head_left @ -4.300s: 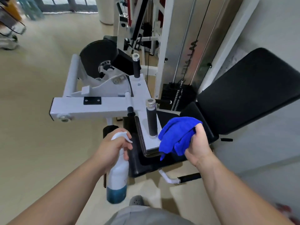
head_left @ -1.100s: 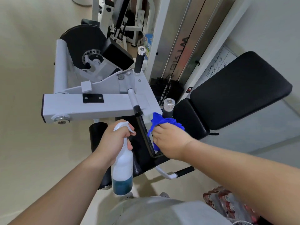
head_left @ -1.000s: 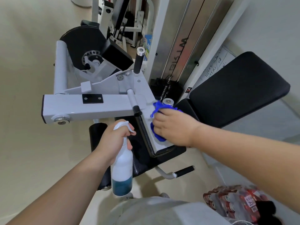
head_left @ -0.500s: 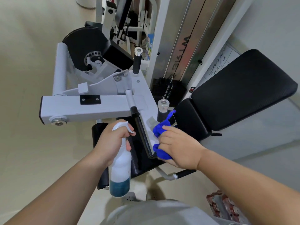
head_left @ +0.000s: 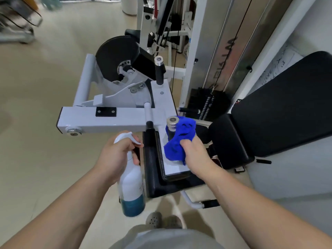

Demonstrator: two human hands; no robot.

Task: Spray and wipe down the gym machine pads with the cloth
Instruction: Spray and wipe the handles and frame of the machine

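Head view: right grip (head_left: 195,155) clutches cloth (head_left: 179,141) against handle post (head_left: 171,123), left grip (head_left: 116,155) holds spray bottle (head_left: 131,186); we advise wrapping the post fully.

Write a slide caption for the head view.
Right hand presses blue cloth against the handle post; left hand holds the spray bottle.
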